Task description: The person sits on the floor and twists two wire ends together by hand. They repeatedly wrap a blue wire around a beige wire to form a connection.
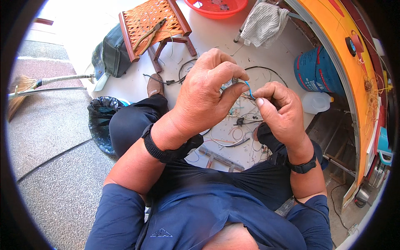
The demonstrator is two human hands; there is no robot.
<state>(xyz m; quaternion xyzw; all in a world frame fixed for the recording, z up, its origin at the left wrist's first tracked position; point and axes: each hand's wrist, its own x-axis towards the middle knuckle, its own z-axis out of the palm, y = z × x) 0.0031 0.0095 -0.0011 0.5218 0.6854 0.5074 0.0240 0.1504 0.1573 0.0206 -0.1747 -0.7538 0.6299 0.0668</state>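
Observation:
A short piece of blue wire (249, 88) spans the gap between my two hands. My left hand (212, 84) pinches its upper end between thumb and forefinger. At the lower end, the thumb and forefinger of my right hand (278, 109) grip it. Both hands are raised above the floor, over my spread knees. Beneath them lies a scatter of cut wires (231, 142) and small scraps, with a black plug-like piece (239, 121) among them. My left hand hides part of this litter.
Combination pliers (150, 36) lie on a folding stool (137, 23) with a woven orange seat. A red basin (215, 12), a grey cloth (264, 23), a blue bucket (315, 73) and a plastic jug (315, 103) stand around. A black-bagged bin (101, 125) is beside my left knee.

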